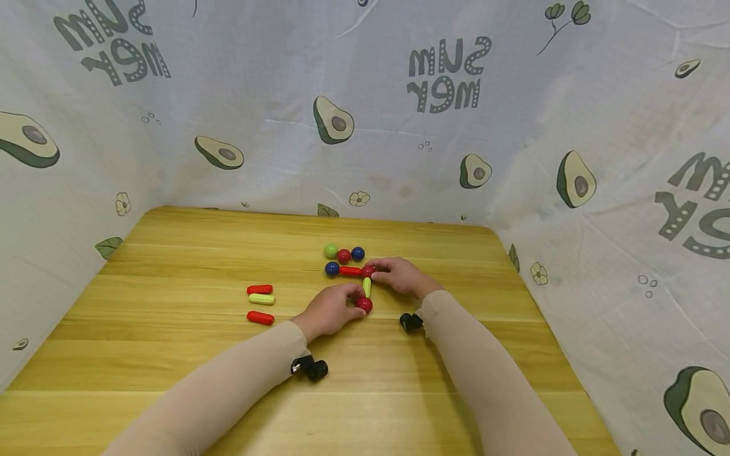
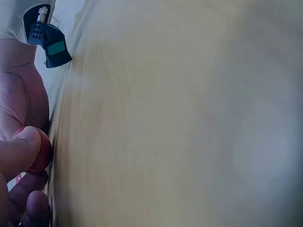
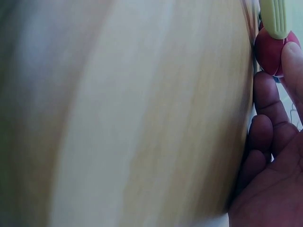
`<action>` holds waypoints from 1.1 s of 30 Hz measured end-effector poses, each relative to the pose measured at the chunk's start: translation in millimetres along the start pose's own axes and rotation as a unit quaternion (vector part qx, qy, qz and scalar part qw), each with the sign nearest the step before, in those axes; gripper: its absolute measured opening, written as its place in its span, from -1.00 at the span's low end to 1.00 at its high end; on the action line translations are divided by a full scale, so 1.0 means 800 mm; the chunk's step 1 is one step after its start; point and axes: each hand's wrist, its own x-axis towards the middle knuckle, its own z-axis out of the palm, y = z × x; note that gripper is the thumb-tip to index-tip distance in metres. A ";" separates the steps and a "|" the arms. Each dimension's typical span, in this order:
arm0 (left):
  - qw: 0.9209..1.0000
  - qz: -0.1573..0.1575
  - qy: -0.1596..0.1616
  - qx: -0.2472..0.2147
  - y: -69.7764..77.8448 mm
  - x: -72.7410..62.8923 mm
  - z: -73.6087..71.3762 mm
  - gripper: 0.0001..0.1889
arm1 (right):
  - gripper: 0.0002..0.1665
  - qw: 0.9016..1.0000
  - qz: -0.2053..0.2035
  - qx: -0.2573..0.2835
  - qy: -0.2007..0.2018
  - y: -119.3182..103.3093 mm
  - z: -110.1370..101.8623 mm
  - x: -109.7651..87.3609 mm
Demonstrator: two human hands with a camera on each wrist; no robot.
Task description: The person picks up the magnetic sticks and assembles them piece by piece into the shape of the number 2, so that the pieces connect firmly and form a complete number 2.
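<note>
On the wooden table, my left hand (image 1: 332, 309) pinches a red ball (image 1: 364, 305) between thumb and fingers. A yellow-green rod (image 1: 367, 288) runs from this ball to a second red ball (image 1: 369, 270), which my right hand (image 1: 402, 277) grips. From that second ball a red rod (image 1: 350, 271) extends left to a blue ball (image 1: 332, 269). The left wrist view shows the thumb pressed on the near red ball (image 2: 43, 153). In the right wrist view, the grooved rod (image 3: 275, 19) meets the red ball (image 3: 271, 51) held by thumb and fingers.
Just behind the joined pieces sit a green ball (image 1: 331, 251), a red ball (image 1: 344, 256) and a blue ball (image 1: 357, 253). Loose at the left lie a red rod (image 1: 259, 289), a yellow-green rod (image 1: 262, 299) and another red rod (image 1: 260, 318). A printed cloth (image 1: 376, 164) hangs around the table.
</note>
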 end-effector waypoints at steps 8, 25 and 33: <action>1.000 0.003 0.001 -0.003 -0.001 0.003 0.003 -0.78 | -0.59 1.000 0.001 -0.005 0.001 0.002 0.000 0.001; 1.000 -0.003 0.006 0.000 0.005 0.000 0.002 -0.76 | -0.57 1.000 0.003 -0.001 0.004 0.002 0.001 0.002; 1.000 -0.005 0.010 -0.004 0.005 -0.001 0.003 -0.77 | -0.56 1.000 0.008 -0.001 0.007 0.002 0.002 0.001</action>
